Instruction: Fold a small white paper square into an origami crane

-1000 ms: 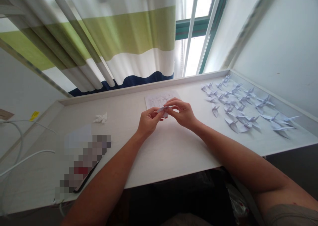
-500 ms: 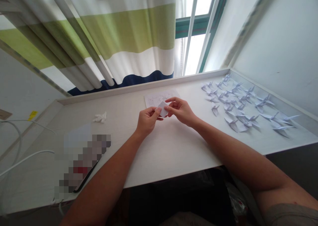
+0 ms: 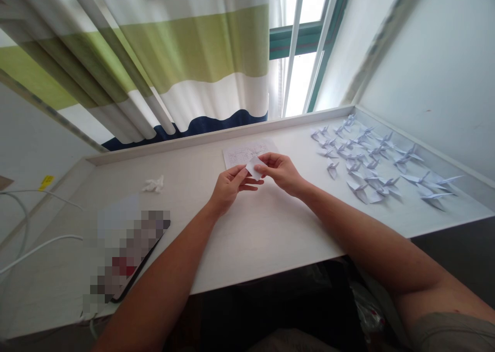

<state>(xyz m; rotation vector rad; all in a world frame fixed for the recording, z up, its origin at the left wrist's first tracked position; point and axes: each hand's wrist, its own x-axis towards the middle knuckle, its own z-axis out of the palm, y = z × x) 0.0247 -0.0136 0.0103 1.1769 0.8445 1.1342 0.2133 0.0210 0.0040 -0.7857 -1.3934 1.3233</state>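
Note:
A small folded piece of white paper (image 3: 254, 168) is held up over the table between my two hands. My left hand (image 3: 229, 188) pinches its left edge between thumb and forefinger, with the other fingers stretched out below it. On the right side, my right hand (image 3: 281, 173) grips the paper with the thumb on its face and the fingers behind. Just beyond the hands lies a flat printed sheet (image 3: 235, 154), partly covered by them. Several white folded paper cranes (image 3: 358, 188) stand in a cluster on the right part of the table.
The white table (image 3: 247, 243) has a raised rim at the back. A crumpled white tissue (image 3: 153, 184) lies on the left, near a blurred-out dark-edged device (image 3: 139, 259). White cables (image 3: 42, 242) run in from the left. Behind hangs a striped curtain (image 3: 193, 52).
My left fingers have loosened and spread under the paper. My right thumb has come further over the paper, which has turned slightly. The view has shifted a little.

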